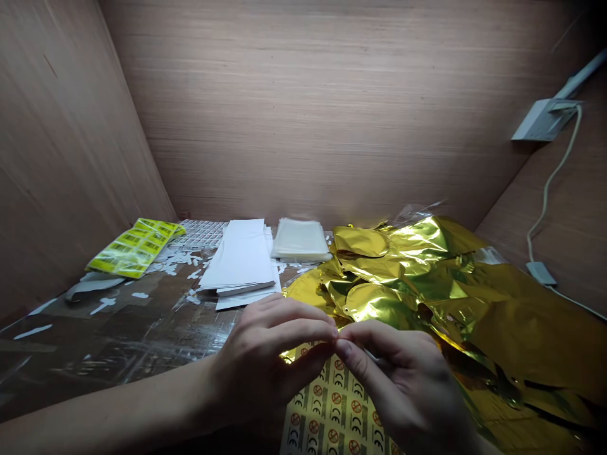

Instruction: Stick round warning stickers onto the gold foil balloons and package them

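My left hand [277,347] and my right hand [403,379] meet at their fingertips in the middle foreground, both in a pinch. Whatever is between the fingertips is too small or hidden to make out. Right below them is a yellowish sheet of stickers [336,417] printed with CE marks and red prohibition signs, its upper part partly covered by the hands. Shiny gold foil pieces [379,303] lie flat in a heap just beyond and to the right of my right hand.
A stack of white paper [246,256] and a stack of clear plastic sleeves [301,239] stand behind the hands. Farther left are yellow label sheets [137,246], a small-print sticker sheet [203,232] and white scraps [103,304]. A cable [545,196] hangs at right.
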Demonstrator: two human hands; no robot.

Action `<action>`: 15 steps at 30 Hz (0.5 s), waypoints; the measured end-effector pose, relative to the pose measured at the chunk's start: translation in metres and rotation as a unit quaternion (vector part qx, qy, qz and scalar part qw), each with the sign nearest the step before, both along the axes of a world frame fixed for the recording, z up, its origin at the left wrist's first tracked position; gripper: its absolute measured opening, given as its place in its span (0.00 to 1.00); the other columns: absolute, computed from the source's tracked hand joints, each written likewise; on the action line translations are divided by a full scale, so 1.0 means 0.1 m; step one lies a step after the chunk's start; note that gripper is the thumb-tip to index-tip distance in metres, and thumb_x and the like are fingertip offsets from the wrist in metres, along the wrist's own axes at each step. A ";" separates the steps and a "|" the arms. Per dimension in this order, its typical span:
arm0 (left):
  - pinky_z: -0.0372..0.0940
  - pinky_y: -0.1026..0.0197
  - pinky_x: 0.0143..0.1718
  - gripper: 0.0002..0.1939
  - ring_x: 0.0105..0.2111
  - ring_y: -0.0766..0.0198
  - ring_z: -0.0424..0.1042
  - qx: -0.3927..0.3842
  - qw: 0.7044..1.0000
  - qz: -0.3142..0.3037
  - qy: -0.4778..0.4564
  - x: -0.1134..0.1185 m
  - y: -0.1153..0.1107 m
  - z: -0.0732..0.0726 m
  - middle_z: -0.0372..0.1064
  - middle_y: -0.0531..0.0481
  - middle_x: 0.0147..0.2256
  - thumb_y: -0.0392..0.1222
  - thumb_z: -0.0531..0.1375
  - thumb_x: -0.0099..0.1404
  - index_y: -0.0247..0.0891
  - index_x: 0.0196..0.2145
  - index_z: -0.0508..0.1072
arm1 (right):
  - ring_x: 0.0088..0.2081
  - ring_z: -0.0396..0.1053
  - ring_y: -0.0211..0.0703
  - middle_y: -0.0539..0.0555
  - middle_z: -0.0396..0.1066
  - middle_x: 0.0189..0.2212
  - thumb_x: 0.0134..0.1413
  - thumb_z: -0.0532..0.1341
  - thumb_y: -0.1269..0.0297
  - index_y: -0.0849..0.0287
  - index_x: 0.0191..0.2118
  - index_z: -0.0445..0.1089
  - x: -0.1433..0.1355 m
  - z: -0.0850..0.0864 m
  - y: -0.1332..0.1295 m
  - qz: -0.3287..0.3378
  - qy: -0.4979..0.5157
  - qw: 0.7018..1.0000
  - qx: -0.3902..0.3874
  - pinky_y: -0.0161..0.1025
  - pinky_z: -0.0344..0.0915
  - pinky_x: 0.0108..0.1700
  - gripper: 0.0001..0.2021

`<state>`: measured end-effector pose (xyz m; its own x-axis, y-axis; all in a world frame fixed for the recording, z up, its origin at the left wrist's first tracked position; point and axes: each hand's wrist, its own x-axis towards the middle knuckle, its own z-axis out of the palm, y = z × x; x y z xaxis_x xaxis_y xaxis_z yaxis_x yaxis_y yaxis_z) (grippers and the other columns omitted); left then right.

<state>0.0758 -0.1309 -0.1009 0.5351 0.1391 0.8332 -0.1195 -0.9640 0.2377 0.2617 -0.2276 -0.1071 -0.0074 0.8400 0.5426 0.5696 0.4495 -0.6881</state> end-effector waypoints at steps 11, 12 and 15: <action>0.70 0.62 0.35 0.09 0.33 0.66 0.77 0.003 1.000 0.018 -0.011 -0.01 0.01 0.00 0.80 0.50 0.38 0.27 0.70 0.60 0.36 0.37 0.80 | 0.19 0.57 0.33 0.46 0.65 0.18 0.64 0.63 0.62 0.58 0.32 0.77 -0.01 0.01 0.00 -0.001 0.025 0.998 -0.057 0.34 0.51 0.21 0.10; 0.69 0.62 0.35 0.09 0.33 0.66 0.77 0.005 1.000 0.019 -0.011 -0.01 0.02 0.00 0.80 0.49 0.38 0.27 0.70 0.60 0.36 0.37 0.79 | 0.19 0.58 0.33 0.46 0.66 0.19 0.64 0.63 0.62 0.58 0.32 0.78 0.00 0.00 0.01 -0.001 0.029 0.998 -0.060 0.34 0.52 0.21 0.10; 0.70 0.61 0.37 0.08 0.34 0.64 0.76 0.015 1.000 0.013 -0.013 -0.02 0.04 -0.01 0.80 0.48 0.38 0.27 0.70 0.61 0.35 0.37 0.79 | 0.20 0.58 0.34 0.47 0.67 0.20 0.64 0.63 0.61 0.58 0.33 0.78 0.00 -0.01 0.02 0.002 0.045 0.996 -0.076 0.34 0.52 0.22 0.10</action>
